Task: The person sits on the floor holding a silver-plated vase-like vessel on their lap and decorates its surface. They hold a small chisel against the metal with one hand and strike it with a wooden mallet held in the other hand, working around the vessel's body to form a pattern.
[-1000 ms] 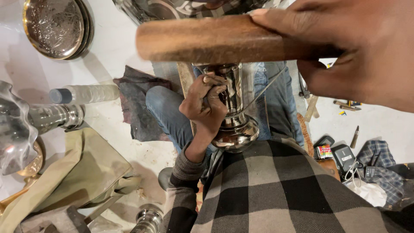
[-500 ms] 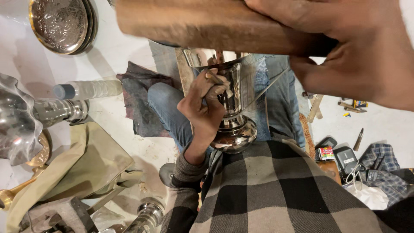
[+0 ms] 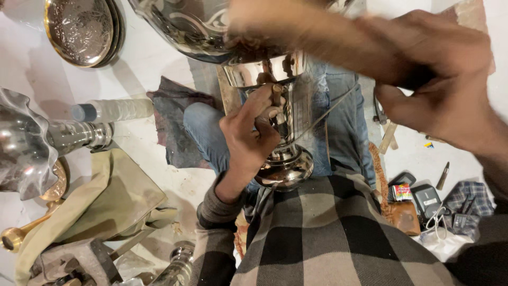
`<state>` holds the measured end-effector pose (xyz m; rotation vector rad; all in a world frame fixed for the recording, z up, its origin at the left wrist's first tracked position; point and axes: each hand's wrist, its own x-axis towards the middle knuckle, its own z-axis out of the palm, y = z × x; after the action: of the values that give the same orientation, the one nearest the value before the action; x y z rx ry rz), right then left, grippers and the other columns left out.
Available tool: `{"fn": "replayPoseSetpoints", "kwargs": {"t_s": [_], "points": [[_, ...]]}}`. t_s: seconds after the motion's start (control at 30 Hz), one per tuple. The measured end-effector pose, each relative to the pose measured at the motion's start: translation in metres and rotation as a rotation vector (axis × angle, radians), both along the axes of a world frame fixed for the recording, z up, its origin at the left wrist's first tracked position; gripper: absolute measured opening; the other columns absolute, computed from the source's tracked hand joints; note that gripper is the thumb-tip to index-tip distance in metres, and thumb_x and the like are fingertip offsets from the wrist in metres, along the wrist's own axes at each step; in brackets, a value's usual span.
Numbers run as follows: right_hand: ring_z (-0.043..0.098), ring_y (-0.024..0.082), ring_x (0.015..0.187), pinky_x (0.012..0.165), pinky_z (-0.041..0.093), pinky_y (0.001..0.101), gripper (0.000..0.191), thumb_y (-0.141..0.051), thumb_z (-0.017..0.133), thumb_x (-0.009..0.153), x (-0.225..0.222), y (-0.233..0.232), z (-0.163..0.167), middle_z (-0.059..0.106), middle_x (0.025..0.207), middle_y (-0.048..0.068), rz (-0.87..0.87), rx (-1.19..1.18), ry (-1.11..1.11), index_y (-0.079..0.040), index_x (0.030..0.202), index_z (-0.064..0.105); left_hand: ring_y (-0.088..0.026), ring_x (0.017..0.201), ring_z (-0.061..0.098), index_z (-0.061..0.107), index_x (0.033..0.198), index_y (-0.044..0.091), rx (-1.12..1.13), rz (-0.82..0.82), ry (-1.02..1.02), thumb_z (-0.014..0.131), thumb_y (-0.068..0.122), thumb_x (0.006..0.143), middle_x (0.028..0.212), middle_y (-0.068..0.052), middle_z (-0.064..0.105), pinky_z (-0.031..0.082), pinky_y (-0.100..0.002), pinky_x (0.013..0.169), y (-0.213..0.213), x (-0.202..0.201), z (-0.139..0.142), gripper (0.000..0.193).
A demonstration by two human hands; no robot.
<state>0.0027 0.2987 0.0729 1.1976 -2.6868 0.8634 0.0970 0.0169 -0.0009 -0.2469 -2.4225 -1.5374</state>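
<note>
Motion blurs the right hand and its wooden mallet.

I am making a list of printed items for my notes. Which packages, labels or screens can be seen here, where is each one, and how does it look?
Small box: on the floor at the right, beside the checked garment; rectangular, red, yellow and white print.
Dark device: just right of the box; flat, rectangular, black-grey face, a white cable beside it; whether it has a screen is unclear.
Plastic bottle: lying on the floor at the left; clear, dark cap, no label visible.
</note>
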Motion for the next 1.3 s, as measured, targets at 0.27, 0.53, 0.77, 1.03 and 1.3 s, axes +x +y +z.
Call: {"fn": "replayPoseSetpoints", "kwargs": {"t_s": [0.27,0.53,0.77,1.03,1.3], "points": [[0.066,0.023,0.076,0.062,0.053,0.0318,0.060,0.004,0.065,0.078,0.026,0.021,-0.043,0.069,0.103,0.021,-0.148,-0.311,-0.157,0.004,0.138,0.061,-0.022,0.063,0.068,0.063,0.128,0.003,-0.154,-0.193,0.008,0.061,-0.003,0.073,0.092,-0.013,0.073,0.055,-0.035,0.062,-0.009,-0.015,0.008,0.056],[0.066,0.018,0.076,0.048,0.053,0.0221,0.065,0.001,0.061,0.073,0.093,0.030,-0.102,0.069,0.104,0.017,-0.276,-0.344,-0.269,-0.001,0.138,0.063,-0.016,0.052,0.047,0.061,0.134,0.000,-0.395,-0.476,0.250,0.067,-0.006,0.083,0.062,-0.004,0.050,0.039,-0.038,0.047,-0.015,-0.038,0.001,0.052],[0.059,0.023,0.081,0.070,0.049,0.0317,0.062,-0.003,0.067,0.075,0.178,-0.015,-0.136,0.061,0.097,0.017,-0.632,-0.476,-0.295,0.008,0.135,0.059,-0.010,0.037,0.042,0.066,0.136,0.017,-0.863,-0.793,0.055,0.061,-0.007,0.085,0.050,0.000,0.048,0.033,-0.026,0.033,-0.004,-0.062,0.010,0.057],[0.063,0.018,0.097,0.083,0.052,0.0242,0.040,-0.006,0.062,0.084,0.215,-0.041,-0.171,0.059,0.105,0.007,-0.757,-0.741,-0.524,0.005,0.122,0.052,-0.023,0.086,0.075,0.061,0.125,0.011,0.461,-0.307,0.336,0.062,-0.014,0.100,0.099,-0.019,0.069,0.071,-0.036,0.071,-0.010,-0.046,-0.010,0.036],[0.067,0.021,0.091,0.079,0.060,0.0298,0.024,-0.007,0.066,0.105,0.154,-0.060,-0.196,0.065,0.111,0.014,-0.484,-0.867,-0.327,0.003,0.124,0.056,-0.020,0.099,0.075,0.058,0.133,-0.006,0.580,0.122,0.017,0.062,-0.017,0.099,0.118,-0.017,0.075,0.063,-0.030,0.086,0.004,0.012,-0.042,0.036]]}}
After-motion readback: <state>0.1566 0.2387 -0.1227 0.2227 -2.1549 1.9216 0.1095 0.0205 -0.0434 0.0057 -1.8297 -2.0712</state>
